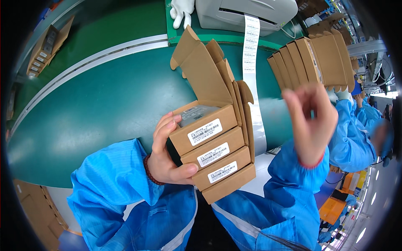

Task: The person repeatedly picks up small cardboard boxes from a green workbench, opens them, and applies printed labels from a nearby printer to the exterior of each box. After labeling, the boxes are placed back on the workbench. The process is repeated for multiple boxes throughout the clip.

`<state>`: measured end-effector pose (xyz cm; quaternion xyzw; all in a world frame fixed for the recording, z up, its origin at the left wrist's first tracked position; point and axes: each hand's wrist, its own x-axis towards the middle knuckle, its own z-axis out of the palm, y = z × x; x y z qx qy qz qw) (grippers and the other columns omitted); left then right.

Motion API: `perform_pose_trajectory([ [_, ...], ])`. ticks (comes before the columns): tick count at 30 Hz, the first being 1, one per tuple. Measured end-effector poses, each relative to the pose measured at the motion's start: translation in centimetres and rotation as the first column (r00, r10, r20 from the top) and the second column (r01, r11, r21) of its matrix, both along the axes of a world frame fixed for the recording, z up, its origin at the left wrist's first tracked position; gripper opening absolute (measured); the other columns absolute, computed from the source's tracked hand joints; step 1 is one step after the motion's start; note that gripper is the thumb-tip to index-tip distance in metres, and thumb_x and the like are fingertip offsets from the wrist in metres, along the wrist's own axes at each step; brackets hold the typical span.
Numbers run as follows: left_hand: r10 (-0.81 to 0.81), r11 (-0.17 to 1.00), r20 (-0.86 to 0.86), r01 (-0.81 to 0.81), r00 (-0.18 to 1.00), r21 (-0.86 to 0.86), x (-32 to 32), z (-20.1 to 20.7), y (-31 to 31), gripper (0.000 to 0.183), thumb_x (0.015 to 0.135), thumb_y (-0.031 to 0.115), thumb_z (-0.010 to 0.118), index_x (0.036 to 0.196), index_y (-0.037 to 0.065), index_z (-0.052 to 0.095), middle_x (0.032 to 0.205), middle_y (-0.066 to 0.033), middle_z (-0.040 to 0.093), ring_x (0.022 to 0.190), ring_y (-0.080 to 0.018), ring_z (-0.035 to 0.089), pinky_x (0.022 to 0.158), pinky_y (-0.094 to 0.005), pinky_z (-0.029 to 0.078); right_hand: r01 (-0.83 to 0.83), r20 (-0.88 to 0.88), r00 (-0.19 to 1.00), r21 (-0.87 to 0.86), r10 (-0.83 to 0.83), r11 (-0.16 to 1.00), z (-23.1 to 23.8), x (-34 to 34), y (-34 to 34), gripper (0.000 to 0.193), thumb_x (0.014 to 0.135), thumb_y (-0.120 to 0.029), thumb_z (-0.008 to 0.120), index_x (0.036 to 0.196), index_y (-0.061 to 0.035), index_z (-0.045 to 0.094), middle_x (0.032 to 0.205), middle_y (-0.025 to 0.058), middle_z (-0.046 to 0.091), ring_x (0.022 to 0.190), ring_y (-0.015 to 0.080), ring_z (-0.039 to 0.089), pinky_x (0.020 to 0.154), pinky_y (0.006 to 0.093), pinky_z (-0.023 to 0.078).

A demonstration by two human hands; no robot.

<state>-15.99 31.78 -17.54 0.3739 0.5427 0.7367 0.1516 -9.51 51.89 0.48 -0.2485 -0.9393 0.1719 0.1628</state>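
My left hand (169,146) is closed around a slanted stack of brown cardboard boxes, fingers on the far left side and thumb on the front faces. The top box (226,118) has its lid (202,69) raised, and a grey item (197,113) with a printed label lies inside. White labels with barcodes are on the fronts of the upper three boxes. The lowest box (230,184) shows a plain brown front. My right hand (312,121) is raised right of the stack, apart from it, fingers bent and blurred; whether anything small is between them is unclear.
A grey printer (247,14) stands at the back, with a long label strip (250,54) hanging from it onto the green table (104,100). More open boxes (299,60) lean at the right. A white glove (182,12) lies by the printer. At far right is another person's blue sleeve (349,138).
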Motion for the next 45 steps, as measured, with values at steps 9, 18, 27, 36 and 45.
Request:
perform_pose_trajectory([
  [9,-0.016,0.996,-0.193,0.0,0.981,-0.084,-0.4,-0.3,-0.6,0.071,0.061,0.053,0.07,0.121,0.035,0.036,0.127,-0.026,0.024,0.112,-0.0438,0.037,0.091,-0.0578,0.03,-0.072,-0.095,0.995,-0.385,0.039,0.92,-11.3,-1.3,10.5,0.034,0.075,-0.002,0.061,0.107,-0.0055,0.05,0.096,0.0066,0.058,0.085,0.0158,0.055,0.066,0.0244,0.046],
  [18,0.04,0.999,-0.322,-0.039,0.946,0.01,-0.7,0.1,0.2,0.076,0.059,0.049,0.073,0.122,0.034,0.035,0.126,-0.0271,0.023,0.113,-0.0441,0.036,0.092,-0.0566,0.03,-0.063,-0.346,0.929,-0.495,-0.13,0.867,-11.2,-1.9,10.0,0.007,0.072,0.002,0.063,0.079,0.0003,0.062,0.073,0.0034,0.061,0.066,0.0085,0.055,0.063,0.0217,0.045],
  [27,0.045,0.999,-0.32,-0.046,0.946,0.002,-0.9,0.3,0.4,0.076,0.058,0.041,0.075,0.122,0.031,0.035,0.126,-0.0292,0.023,0.113,-0.0456,0.035,0.094,-0.0559,0.029,-0.028,-0.36,0.932,-0.177,-0.038,0.984,-7.0,0.6,8.3,0.007,0.076,0.003,0.059,0.082,0.0024,0.055,0.086,0.009,0.06,0.079,0.0151,0.057,0.073,0.0252,0.045],
  [36,0.026,1.0,-0.311,-0.027,0.95,0.003,-0.7,1.3,1.2,0.073,0.06,0.041,0.073,0.121,0.03,0.036,0.125,-0.0289,0.025,0.113,-0.0456,0.036,0.093,-0.0562,0.029,-0.053,-0.309,0.948,-0.389,-0.076,0.92,-1.8,3.5,2.4,0.01,0.075,0.009,0.05,0.081,0.0014,0.05,0.085,0.0094,0.05,0.072,0.0132,0.05,0.064,0.0233,0.04],
  [45,0.005,1.0,-0.3,-0.007,0.954,-0.005,-0.7,1.5,1.6,0.071,0.061,0.041,0.071,0.121,0.028,0.037,0.124,-0.0286,0.027,0.112,-0.0457,0.036,0.093,-0.0565,0.028,-0.389,-0.476,0.871,-0.519,0.121,0.761,-0.5,5.7,-3.8,0.006,0.079,-0.005,0.059,0.081,-0.0035,0.053,0.093,0.0114,0.05,0.067,0.0178,0.053,0.063,0.0246,0.043],
])
